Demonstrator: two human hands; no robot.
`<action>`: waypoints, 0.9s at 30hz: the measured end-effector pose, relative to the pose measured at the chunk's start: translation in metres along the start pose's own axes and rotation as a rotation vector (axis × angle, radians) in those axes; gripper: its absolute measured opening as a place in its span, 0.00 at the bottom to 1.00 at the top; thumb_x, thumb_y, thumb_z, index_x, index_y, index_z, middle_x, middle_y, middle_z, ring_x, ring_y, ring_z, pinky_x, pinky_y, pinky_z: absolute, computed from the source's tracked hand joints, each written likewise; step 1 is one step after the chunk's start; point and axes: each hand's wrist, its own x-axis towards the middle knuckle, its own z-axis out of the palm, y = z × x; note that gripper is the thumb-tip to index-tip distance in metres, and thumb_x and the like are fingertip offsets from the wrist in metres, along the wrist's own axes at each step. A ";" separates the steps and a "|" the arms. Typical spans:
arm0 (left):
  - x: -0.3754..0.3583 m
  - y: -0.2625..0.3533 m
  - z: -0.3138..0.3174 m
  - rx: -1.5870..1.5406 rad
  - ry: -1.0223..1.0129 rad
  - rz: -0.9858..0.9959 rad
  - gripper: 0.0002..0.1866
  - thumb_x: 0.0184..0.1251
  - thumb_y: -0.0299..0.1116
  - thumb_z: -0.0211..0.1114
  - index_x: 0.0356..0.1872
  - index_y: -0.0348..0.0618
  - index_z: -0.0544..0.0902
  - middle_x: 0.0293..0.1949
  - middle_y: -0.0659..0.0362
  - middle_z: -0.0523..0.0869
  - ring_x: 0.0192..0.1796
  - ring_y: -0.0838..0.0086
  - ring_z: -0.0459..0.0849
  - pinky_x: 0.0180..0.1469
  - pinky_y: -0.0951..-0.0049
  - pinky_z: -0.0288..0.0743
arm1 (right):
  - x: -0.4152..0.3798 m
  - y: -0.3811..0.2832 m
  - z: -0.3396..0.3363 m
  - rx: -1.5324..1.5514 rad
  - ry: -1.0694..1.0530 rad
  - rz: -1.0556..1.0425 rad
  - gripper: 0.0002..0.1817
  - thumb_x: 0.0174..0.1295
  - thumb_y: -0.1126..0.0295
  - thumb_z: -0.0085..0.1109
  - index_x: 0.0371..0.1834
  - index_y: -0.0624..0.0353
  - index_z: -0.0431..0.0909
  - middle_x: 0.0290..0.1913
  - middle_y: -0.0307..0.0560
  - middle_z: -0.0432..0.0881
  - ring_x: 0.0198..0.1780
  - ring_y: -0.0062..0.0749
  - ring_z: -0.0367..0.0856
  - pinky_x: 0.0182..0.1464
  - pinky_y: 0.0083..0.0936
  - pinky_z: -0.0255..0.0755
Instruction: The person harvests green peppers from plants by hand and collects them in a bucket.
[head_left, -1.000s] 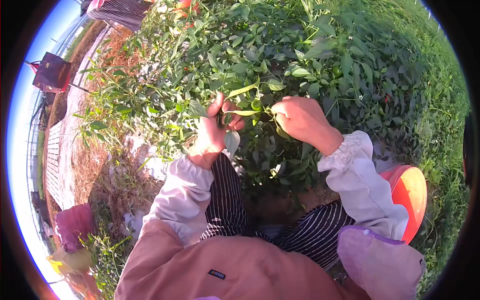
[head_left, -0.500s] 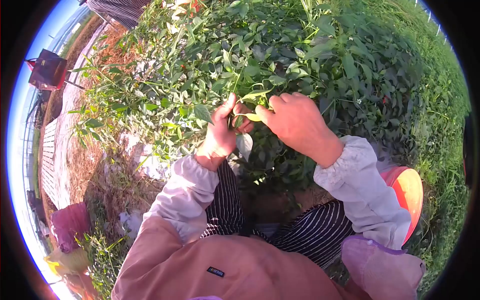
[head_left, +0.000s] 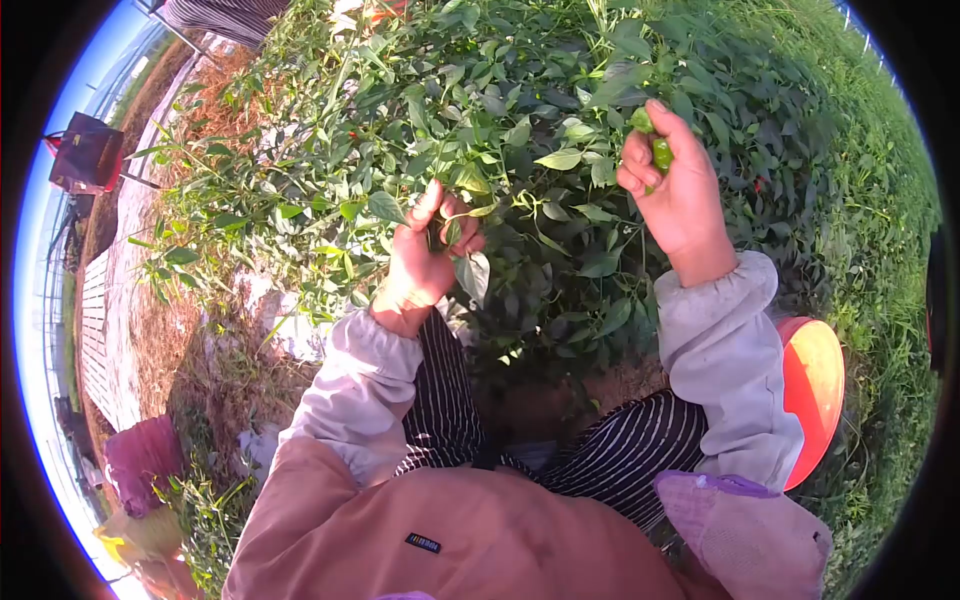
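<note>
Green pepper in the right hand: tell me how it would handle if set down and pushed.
The green pepper in the right hand is probably slippery, since its skin shines. It looks firm, its visible side smooth and unwrinkled. That rounded side might let it roll, though the fingers hide part of its shape.

The right hand (head_left: 684,196) partly hides a green pepper (head_left: 661,153).

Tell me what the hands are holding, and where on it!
The right hand holds green pepper, one or more, by the sides, between thumb and fingers. The left hand holds a leafy sprig; its fingers hide exactly where.
</note>
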 end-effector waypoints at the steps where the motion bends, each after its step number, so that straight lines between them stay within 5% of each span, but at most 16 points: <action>1: 0.000 0.002 0.002 -0.008 0.036 0.018 0.18 0.70 0.49 0.56 0.24 0.49 0.70 0.19 0.67 0.66 0.23 0.76 0.63 0.27 0.73 0.59 | -0.014 -0.021 -0.006 -0.110 0.000 -0.015 0.10 0.63 0.63 0.58 0.29 0.55 0.70 0.21 0.38 0.69 0.17 0.16 0.58 0.26 0.19 0.57; 7: -0.006 0.056 -0.036 0.049 0.128 0.193 0.16 0.72 0.45 0.54 0.26 0.49 0.69 0.22 0.66 0.67 0.24 0.75 0.64 0.32 0.70 0.64 | -0.154 -0.136 -0.119 -1.501 0.409 -0.277 0.09 0.60 0.71 0.59 0.41 0.62 0.74 0.22 0.31 0.68 0.22 0.13 0.62 0.23 0.18 0.55; 9: -0.010 0.071 -0.048 0.007 0.206 0.206 0.15 0.72 0.43 0.54 0.27 0.48 0.70 0.21 0.66 0.66 0.26 0.75 0.64 0.31 0.71 0.61 | -0.202 -0.166 -0.144 -1.869 0.615 -0.016 0.11 0.59 0.71 0.59 0.41 0.64 0.73 0.21 0.35 0.72 0.21 0.22 0.68 0.25 0.23 0.61; 11: -0.011 0.084 -0.071 -0.078 0.203 0.202 0.15 0.72 0.43 0.55 0.27 0.48 0.71 0.19 0.65 0.65 0.25 0.74 0.63 0.29 0.71 0.60 | -0.222 -0.170 -0.123 -2.038 0.695 0.493 0.14 0.58 0.70 0.59 0.45 0.65 0.74 0.28 0.45 0.80 0.28 0.32 0.77 0.34 0.27 0.70; 13: -0.011 0.089 -0.076 -0.085 0.264 0.233 0.15 0.71 0.43 0.55 0.26 0.48 0.71 0.17 0.65 0.65 0.24 0.73 0.64 0.28 0.71 0.60 | -0.251 -0.167 -0.181 -2.378 0.481 0.058 0.16 0.58 0.72 0.59 0.50 0.65 0.75 0.37 0.49 0.81 0.38 0.25 0.79 0.44 0.20 0.71; 15: -0.011 0.096 -0.085 -0.093 0.273 0.228 0.14 0.71 0.43 0.55 0.26 0.48 0.71 0.17 0.65 0.64 0.24 0.73 0.64 0.28 0.71 0.60 | -0.204 -0.140 -0.128 -2.273 0.331 -0.224 0.17 0.61 0.71 0.59 0.52 0.65 0.76 0.44 0.50 0.82 0.47 0.26 0.80 0.52 0.21 0.71; 17: -0.012 0.097 -0.085 -0.100 0.317 0.246 0.14 0.71 0.42 0.55 0.26 0.48 0.71 0.17 0.64 0.63 0.24 0.73 0.64 0.28 0.71 0.59 | -0.156 -0.101 -0.077 -1.564 0.232 -0.223 0.13 0.62 0.71 0.58 0.47 0.67 0.77 0.40 0.47 0.83 0.42 0.28 0.81 0.47 0.21 0.72; 21: -0.017 0.099 -0.097 -0.087 0.388 0.277 0.15 0.70 0.44 0.57 0.25 0.48 0.71 0.17 0.64 0.65 0.22 0.73 0.63 0.26 0.72 0.59 | -0.054 -0.014 -0.021 -1.003 -0.298 -0.040 0.11 0.65 0.69 0.57 0.41 0.68 0.80 0.31 0.38 0.81 0.32 0.17 0.75 0.37 0.16 0.70; 24: -0.026 0.103 -0.113 -0.114 0.462 0.291 0.15 0.69 0.44 0.57 0.25 0.48 0.71 0.16 0.65 0.65 0.22 0.73 0.62 0.26 0.72 0.59 | 0.025 0.062 -0.021 -0.838 -0.438 0.224 0.12 0.68 0.68 0.52 0.43 0.68 0.78 0.36 0.44 0.82 0.35 0.24 0.81 0.38 0.21 0.75; 26: -0.034 0.104 -0.129 -0.107 0.462 0.296 0.15 0.69 0.44 0.58 0.25 0.49 0.71 0.16 0.65 0.65 0.22 0.73 0.62 0.26 0.72 0.59 | 0.076 0.114 -0.057 -1.140 -0.458 0.262 0.09 0.65 0.70 0.53 0.35 0.67 0.79 0.27 0.45 0.82 0.29 0.23 0.80 0.29 0.24 0.71; 27: -0.037 0.104 -0.136 -0.097 0.458 0.303 0.15 0.69 0.44 0.58 0.24 0.49 0.70 0.16 0.65 0.65 0.22 0.73 0.62 0.26 0.72 0.58 | 0.083 0.128 -0.067 -1.506 -0.518 -0.085 0.09 0.60 0.69 0.57 0.30 0.65 0.80 0.24 0.46 0.82 0.27 0.25 0.81 0.29 0.28 0.71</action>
